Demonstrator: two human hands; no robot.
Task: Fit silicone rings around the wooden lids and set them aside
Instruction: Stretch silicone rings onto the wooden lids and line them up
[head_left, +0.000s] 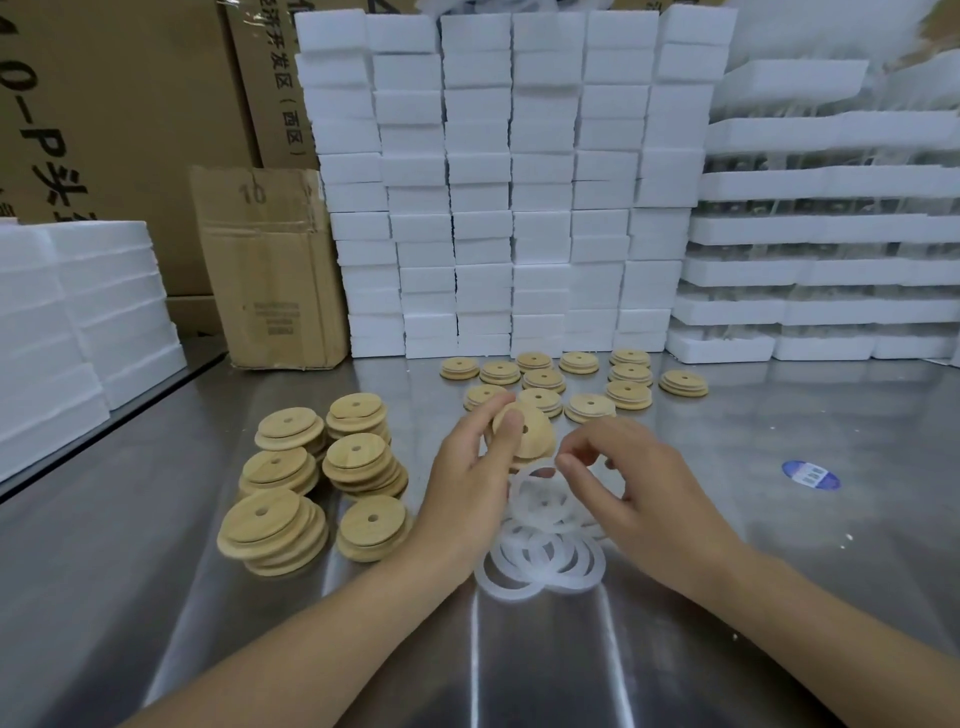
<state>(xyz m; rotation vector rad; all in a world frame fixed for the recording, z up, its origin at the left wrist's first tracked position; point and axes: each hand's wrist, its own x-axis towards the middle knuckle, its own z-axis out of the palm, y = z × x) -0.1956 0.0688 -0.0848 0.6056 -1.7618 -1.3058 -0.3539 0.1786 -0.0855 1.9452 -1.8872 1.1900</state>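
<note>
In the middle of the frame, the left hand (467, 467) grips a wooden lid (530, 434), thumb pressed on its face. Just below it, the right hand (639, 483) pinches a silicone ring (519, 491) over the ring pile (498, 584) on the desk (779, 571). Lid stacks (358, 460) stand at left, and single lids (629, 392) lie beyond.

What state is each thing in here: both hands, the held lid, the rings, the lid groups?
Left hand, grips the held lid.
Held lid, tilted, off the table, no ring on it.
Right hand, pinches the lifted ring.
Lifted ring, just below the lid, not fitted.
Ring pile, loose, overlapping on the table.
Left lid stacks, piled unevenly.
Far lids, laid flat in rows.
</note>
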